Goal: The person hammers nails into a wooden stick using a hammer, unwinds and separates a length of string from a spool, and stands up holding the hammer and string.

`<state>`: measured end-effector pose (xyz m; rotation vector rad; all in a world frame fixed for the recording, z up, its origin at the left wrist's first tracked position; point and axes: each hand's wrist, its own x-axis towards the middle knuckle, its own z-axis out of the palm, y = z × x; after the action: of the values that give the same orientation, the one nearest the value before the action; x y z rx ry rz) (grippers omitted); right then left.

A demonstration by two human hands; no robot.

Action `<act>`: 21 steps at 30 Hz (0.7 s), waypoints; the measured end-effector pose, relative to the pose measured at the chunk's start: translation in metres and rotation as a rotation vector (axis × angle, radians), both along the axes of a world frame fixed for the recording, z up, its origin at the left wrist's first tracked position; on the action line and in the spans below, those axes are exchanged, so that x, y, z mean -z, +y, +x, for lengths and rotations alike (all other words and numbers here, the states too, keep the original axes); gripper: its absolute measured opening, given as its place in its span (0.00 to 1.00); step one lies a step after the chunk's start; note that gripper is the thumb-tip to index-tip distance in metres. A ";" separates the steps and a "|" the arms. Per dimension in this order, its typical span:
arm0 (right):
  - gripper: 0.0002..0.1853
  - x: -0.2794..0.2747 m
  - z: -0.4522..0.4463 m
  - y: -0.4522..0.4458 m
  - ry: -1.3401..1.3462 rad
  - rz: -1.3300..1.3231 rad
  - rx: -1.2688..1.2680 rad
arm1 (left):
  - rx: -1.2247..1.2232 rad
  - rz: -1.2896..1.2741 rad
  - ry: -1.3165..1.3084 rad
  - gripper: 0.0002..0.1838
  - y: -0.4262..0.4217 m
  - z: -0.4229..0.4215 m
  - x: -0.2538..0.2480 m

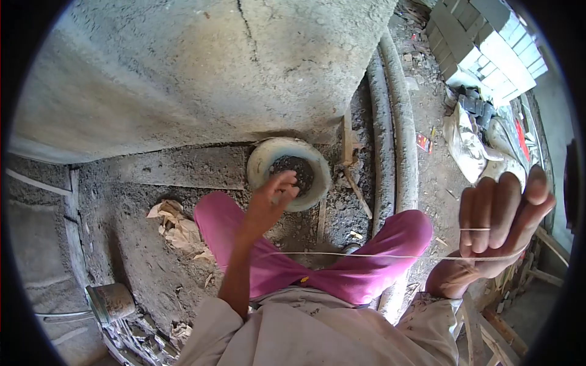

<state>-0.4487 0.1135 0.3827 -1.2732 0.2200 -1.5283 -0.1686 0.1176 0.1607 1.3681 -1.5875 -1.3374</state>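
My right hand (pixel 503 219) is raised at the right side, its fingers folded over and closed on a thin pale string (pixel 366 255). One loop of the string crosses the fingers and another passes round the base of the hand. From there it stretches almost level over my lap and passes behind my left forearm; its far end is hidden. My left hand (pixel 274 194) hovers over the near left rim of a pale round basin (pixel 318 192), fingers loosely bent and apart, with nothing visible in them. Dark, crumbly material (pixel 300 169) lies inside the basin.
A large cracked, rough grey surface (pixel 213 67) rises beyond the basin. Two long poles (pixel 400 140) lie to its right, near a wooden stick (pixel 359 194). Crumpled brown paper (pixel 177 227) and a bucket (pixel 113 302) are at left. Sacks (pixel 467 146) and stacked blocks (pixel 482 43) stand far right.
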 end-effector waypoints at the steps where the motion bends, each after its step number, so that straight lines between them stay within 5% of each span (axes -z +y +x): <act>1: 0.19 0.010 -0.007 0.000 0.186 -0.075 0.059 | -0.043 0.017 0.169 0.29 0.010 -0.009 0.002; 3: 0.13 0.017 0.001 0.003 0.563 -0.106 0.255 | 0.076 0.190 0.602 0.31 0.036 -0.021 -0.029; 5: 0.09 0.020 0.021 0.003 0.969 -0.149 0.394 | 0.225 0.812 0.883 0.37 0.062 -0.020 -0.074; 8: 0.09 0.051 0.030 -0.008 1.361 -0.234 0.482 | 0.449 0.203 0.680 0.31 0.074 0.030 -0.102; 10: 0.07 0.066 0.021 -0.005 1.400 -0.189 0.456 | -0.050 -0.241 0.642 0.12 0.098 0.060 -0.106; 12: 0.07 0.082 0.006 0.002 1.439 -0.010 0.363 | -0.701 -0.344 0.504 0.06 0.126 0.107 -0.104; 15: 0.07 0.101 -0.005 0.010 1.472 0.044 0.219 | -0.786 -0.618 0.390 0.09 0.139 0.186 -0.128; 17: 0.06 0.116 -0.005 0.010 1.493 0.011 0.165 | -1.145 -0.666 -0.149 0.10 0.148 0.205 -0.155; 20: 0.06 0.125 0.001 0.004 1.480 0.036 0.125 | -1.150 -0.837 -1.149 0.15 0.169 0.264 -0.163; 21: 0.06 0.131 0.004 0.002 1.417 0.033 0.132 | -1.158 -0.838 -1.152 0.15 0.180 0.285 -0.165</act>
<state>-0.4449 0.1155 0.2518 -2.1311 1.2182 -0.4466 0.1168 0.2973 0.3262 1.9706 -1.1754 0.8622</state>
